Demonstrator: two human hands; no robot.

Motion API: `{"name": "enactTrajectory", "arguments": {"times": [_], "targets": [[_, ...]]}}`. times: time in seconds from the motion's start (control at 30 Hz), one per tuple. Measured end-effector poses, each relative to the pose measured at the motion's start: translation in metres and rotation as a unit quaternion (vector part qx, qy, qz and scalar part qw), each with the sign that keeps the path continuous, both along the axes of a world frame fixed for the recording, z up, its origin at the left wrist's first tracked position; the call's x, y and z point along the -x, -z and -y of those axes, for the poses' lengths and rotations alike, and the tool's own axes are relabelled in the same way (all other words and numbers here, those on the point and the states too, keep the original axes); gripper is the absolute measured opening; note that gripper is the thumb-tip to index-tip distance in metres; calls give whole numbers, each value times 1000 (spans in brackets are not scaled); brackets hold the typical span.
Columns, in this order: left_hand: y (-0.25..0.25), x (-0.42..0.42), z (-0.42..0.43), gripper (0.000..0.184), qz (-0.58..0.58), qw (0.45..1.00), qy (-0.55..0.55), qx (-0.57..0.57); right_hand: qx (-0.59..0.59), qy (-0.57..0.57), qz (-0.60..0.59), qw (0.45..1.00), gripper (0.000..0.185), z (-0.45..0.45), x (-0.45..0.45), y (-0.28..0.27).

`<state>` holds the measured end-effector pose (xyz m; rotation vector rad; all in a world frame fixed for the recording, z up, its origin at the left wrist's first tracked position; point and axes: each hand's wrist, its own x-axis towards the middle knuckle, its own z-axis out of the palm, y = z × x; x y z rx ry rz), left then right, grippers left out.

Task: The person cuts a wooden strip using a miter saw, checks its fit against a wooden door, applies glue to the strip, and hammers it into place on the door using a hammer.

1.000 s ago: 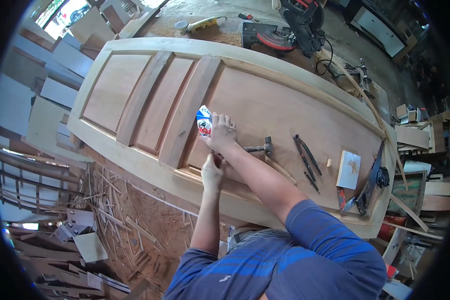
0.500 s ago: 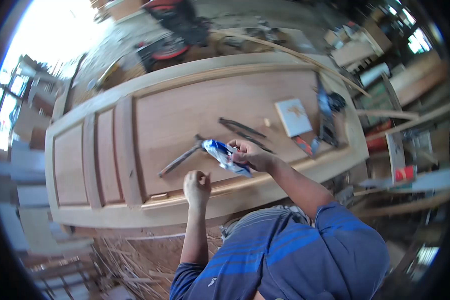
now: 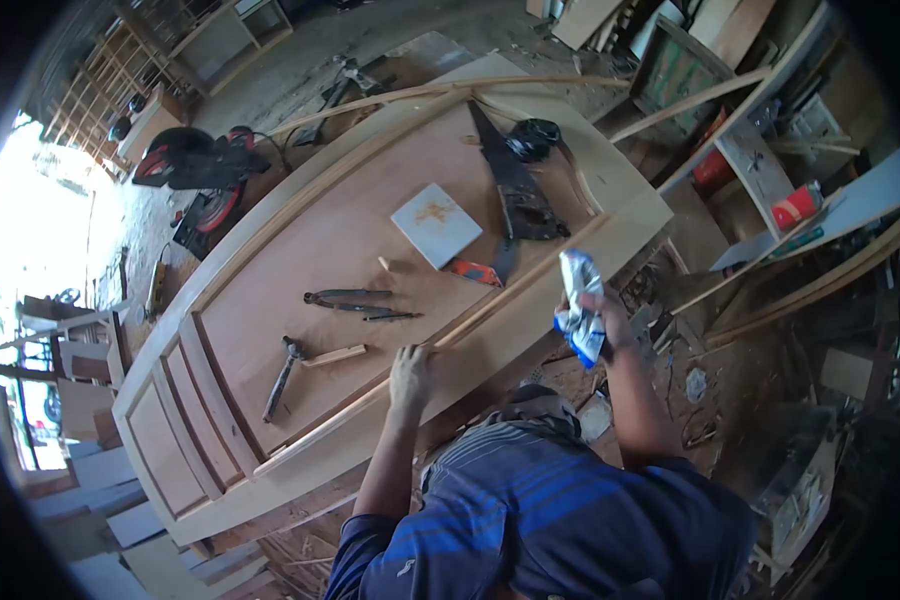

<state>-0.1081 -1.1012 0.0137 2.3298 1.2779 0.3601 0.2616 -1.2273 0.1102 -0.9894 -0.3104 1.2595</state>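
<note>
My right hand (image 3: 612, 318) grips a crumpled blue-and-white plastic packet (image 3: 581, 300), held upright off the near edge of a panelled wooden door (image 3: 310, 265). My left hand (image 3: 410, 378) rests with its fingers laid over the light moulding strip (image 3: 490, 310) on the door's near side. Left of it lie a hammer (image 3: 282, 378) and a short wood strip (image 3: 335, 356). Dark pliers-like tools (image 3: 350, 300) and a small wood block (image 3: 390, 265) lie farther up the panel.
On the door's right part are a white square board (image 3: 437, 226) with sawdust, an orange-and-grey tool (image 3: 475, 271), a handsaw (image 3: 520, 195) and a black bundle (image 3: 533, 140). A red-and-black power saw (image 3: 205, 180) stands beyond. A red can (image 3: 796, 205) is on the right.
The view has turned right. My right hand has carried the packet away from the hammer, past the door's near edge. My left hand has come down onto the moulding.
</note>
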Motion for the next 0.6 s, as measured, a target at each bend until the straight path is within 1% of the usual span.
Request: {"name": "enactTrajectory", "arguments": {"times": [0.03, 0.07, 0.1, 0.13, 0.2, 0.23, 0.33, 0.37, 0.5, 0.6], "targets": [[-12, 1, -1, 21, 37, 999, -8, 13, -16, 39, -12, 999, 49, 0, -7, -8], [-19, 7, 1, 25, 45, 998, -20, 24, -33, 75, -23, 996, 46, 0, -15, -17], [-31, 12, 3, 28, 31, 997, -36, 58, -41, 75, -3, 996, 40, 3, -30, -12], [-44, 16, 6, 31, 17, 994, -54, 90, -30, 79, 40, 996, 38, 3, -44, -11], [-69, 25, 11, 36, 55, 979, -85, 179, -8, 83, 125, 989, 35, 0, -66, -11], [-80, 25, 14, 38, 77, 967, -100, 221, -9, 108, 156, 982, 31, -7, -67, -27], [-113, 21, 30, 43, 135, 950, -109, 261, -4, 110, 258, 960, 28, -24, -81, -61], [-127, 18, 37, 47, 140, 940, -125, 284, -24, 114, 270, 956, 28, -28, -84, -74], [-134, 27, 67, 51, 236, 916, -111, 305, -72, 174, 332, 924, 25, -33, -93, -124], [-135, 36, 81, 52, 249, 913, -113, 303, -91, 169, 339, 921, 25, -30, -96, -149]]}}
